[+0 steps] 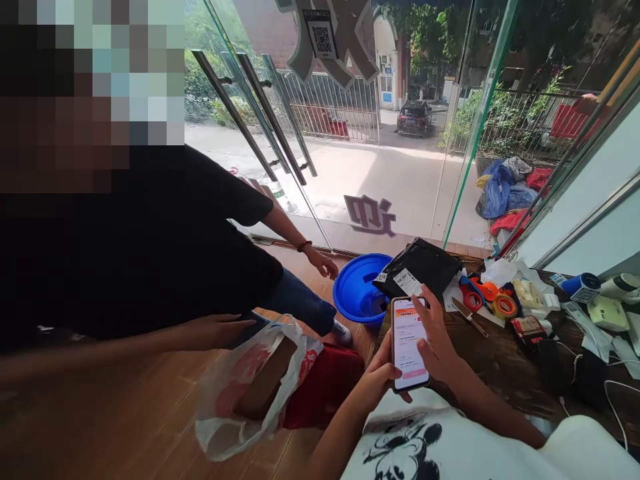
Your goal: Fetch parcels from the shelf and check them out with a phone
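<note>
The left hand [377, 377] grips a phone [409, 343] from its lower left edge, fingers wrapped around it, and the right hand [437, 337] lies on the phone's right side with the thumb on the lit screen. The phone is upright in both hands, just above the near edge of the wooden bench [500, 367]. Behind the phone, a black parcel [420, 267] with a white label lies on the bench. To its right are tape rolls [493, 300], a knife [470, 317], papers and cables. A blue basin [357, 287] stands on the floor beside the bench. On the left stands another person in a black shirt [150, 247]; one of their hands [217, 330] is above a plastic bag [255, 387] with a brown box inside, and the other hand [324, 262] hangs open near the basin. A red bag [327, 387] lies just beside the plastic bag.
</note>
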A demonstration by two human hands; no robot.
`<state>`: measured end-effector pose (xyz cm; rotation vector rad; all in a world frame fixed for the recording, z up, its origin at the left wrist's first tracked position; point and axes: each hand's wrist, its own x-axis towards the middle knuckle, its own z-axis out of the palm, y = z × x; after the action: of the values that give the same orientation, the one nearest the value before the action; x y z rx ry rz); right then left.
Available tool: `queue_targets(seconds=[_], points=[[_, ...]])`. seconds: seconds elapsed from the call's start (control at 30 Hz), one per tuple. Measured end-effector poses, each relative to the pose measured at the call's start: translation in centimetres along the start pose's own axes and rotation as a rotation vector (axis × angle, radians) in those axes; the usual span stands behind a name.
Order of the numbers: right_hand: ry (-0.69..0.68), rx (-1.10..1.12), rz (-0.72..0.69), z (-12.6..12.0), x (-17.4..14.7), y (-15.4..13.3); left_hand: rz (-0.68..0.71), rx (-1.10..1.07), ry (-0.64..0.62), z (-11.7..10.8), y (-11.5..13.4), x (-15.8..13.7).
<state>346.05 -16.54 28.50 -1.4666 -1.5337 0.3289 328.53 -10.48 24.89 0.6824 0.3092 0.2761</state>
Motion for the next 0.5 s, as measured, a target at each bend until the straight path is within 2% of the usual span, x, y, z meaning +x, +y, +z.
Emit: queue_targets(seconds=[0.1, 0.33, 0.43, 0.5], points=[[0.048, 0.095, 0.021, 0.5, -1.0, 0.2, 0.049, -0.036, 0.015, -0.5, -0.7, 0.2], [0.040, 0.320, 0.324, 2.7, -3.5, 0.6, 0.069, -0.049, 0.106, -0.6, -1.5, 0.8], [0.027, 0.366, 0.421, 3.2, -4.1, 0.5, 0.162, 0.001, 0.144, -0.3, -1.5, 1.2], [0.031, 0.478, 0.461, 3.4, -4.3, 0.4, 0.181, 0.039, 0.119, -0.4, -1.5, 1.6]])
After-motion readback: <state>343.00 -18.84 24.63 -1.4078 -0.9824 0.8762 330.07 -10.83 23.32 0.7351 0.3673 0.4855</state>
